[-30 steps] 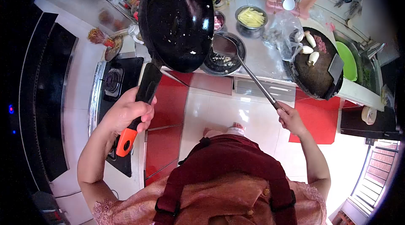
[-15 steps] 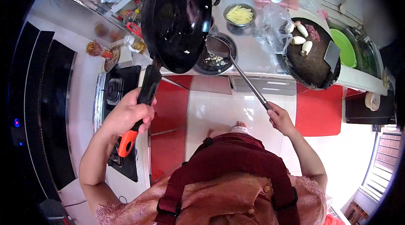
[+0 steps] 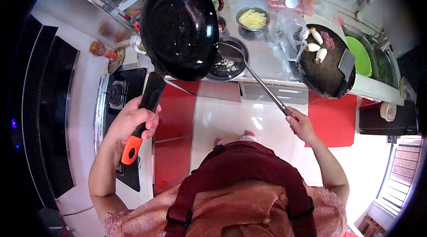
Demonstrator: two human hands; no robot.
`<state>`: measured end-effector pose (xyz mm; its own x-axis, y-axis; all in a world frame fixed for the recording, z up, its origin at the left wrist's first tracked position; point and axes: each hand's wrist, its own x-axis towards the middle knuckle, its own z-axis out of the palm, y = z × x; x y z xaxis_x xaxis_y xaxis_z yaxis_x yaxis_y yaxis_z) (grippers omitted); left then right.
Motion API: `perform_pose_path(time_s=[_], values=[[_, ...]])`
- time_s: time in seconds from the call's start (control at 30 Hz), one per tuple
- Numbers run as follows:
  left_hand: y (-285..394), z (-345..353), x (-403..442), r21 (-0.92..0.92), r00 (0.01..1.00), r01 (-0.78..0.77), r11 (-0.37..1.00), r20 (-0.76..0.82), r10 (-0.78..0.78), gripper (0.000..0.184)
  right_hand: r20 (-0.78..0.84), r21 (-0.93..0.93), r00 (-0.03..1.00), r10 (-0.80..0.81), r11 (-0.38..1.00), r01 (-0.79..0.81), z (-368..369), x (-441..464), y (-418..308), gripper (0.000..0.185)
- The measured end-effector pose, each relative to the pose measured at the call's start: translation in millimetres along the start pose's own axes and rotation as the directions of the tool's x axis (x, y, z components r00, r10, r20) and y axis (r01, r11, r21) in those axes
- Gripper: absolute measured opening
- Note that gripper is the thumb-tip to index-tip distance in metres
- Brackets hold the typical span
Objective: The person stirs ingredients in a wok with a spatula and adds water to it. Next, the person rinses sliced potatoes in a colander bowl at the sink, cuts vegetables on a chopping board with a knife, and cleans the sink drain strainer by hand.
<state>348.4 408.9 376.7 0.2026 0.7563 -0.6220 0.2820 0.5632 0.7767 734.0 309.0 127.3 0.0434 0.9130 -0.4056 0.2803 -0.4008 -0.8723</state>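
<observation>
My left hand (image 3: 137, 120) is wrapped round the black and orange handle of a black wok (image 3: 180, 28), which is lifted and tilted over the counter's left part. A few pale bits cling inside the wok. My right hand (image 3: 299, 123) grips the long handle of a metal spatula (image 3: 266, 85). Its blade is over a dark plate (image 3: 229, 74) beside the wok's right edge. Small chopped white pieces (image 3: 227, 65) lie on that plate, below the blade.
A metal bowl of pale strips (image 3: 252, 18) stands behind the plate. On the right, a round chopping board (image 3: 324, 74) bears white mushrooms (image 3: 313, 47), some chopped meat (image 3: 327, 40) and a cleaver (image 3: 346, 64). A plastic bag (image 3: 287, 32) lies beside it. The gas stove (image 3: 117, 93) is at left.
The wok has shifted slightly left and its tilt has changed a little, with my left hand moving along. The spatula stays over the plate, its blade now closer to the wok's rim.
</observation>
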Motion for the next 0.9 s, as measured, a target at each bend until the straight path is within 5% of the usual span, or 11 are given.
perform_pose_path(time_s=[0.1, 0.23, 0.4, 0.63, 0.77, 0.9], values=[[-13, -12, 0, -0.137, 0.999, -0.036, 0.990, -0.018, 0.034, 0.020, -0.107, -0.332, 0.973, -0.203, 0.930, 0.158, -20, -3, -15, 0.038], [-31, -30, 1, -0.280, 0.999, -0.025, 0.960, 0.030, 0.035, 0.020, -0.082, -0.810, 0.798, -0.597, 0.506, 0.295, -48, -7, -77, 0.039], [-51, -46, 7, -0.369, 0.993, -0.017, 0.929, 0.104, 0.059, 0.022, 0.110, -0.865, 0.740, -0.664, 0.303, 0.400, -39, 21, -152, 0.035], [-56, -55, 6, -0.409, 0.990, -0.045, 0.911, 0.104, 0.096, 0.023, 0.302, -0.758, 0.669, -0.679, 0.255, 0.601, -28, 66, -180, 0.036], [-58, -61, 9, -0.440, 0.992, -0.037, 0.897, 0.095, 0.087, 0.023, 0.398, -0.884, 0.692, -0.602, -0.051, 0.464, -59, 47, -224, 0.036], [-58, -64, 12, -0.412, 0.993, -0.040, 0.910, 0.083, 0.081, 0.022, 0.329, -0.942, 0.725, -0.606, -0.159, 0.295, -72, 28, -266, 0.037]])
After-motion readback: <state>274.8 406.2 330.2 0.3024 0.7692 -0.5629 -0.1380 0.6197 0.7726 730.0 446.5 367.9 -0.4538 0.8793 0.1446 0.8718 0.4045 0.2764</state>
